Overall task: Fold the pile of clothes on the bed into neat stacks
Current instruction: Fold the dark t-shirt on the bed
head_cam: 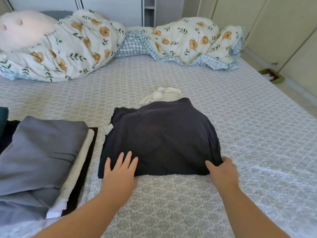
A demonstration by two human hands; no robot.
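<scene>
**Dark garment: long axis left–right, both hands at near edge**

Head view: dark garment [161, 140] lies flat on the bed [257, 117], directly ahead. Left hand [120, 170] rests on the near-left corner, fingers straight. Right hand [221, 170] pinches the near-right corner. Folded stack [39, 152] sits left, nearer the left hand.

Folded stack [42, 152] lies left of garment [159, 134]; duvet [85, 45] behind.

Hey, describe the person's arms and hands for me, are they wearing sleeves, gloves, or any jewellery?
Both forearms are bare up to the bottom edge of the picture, with no sleeve in view. The left hand and the right hand wear no gloves. No watch, bracelet or ring shows on either wrist or on the visible fingers.
</scene>
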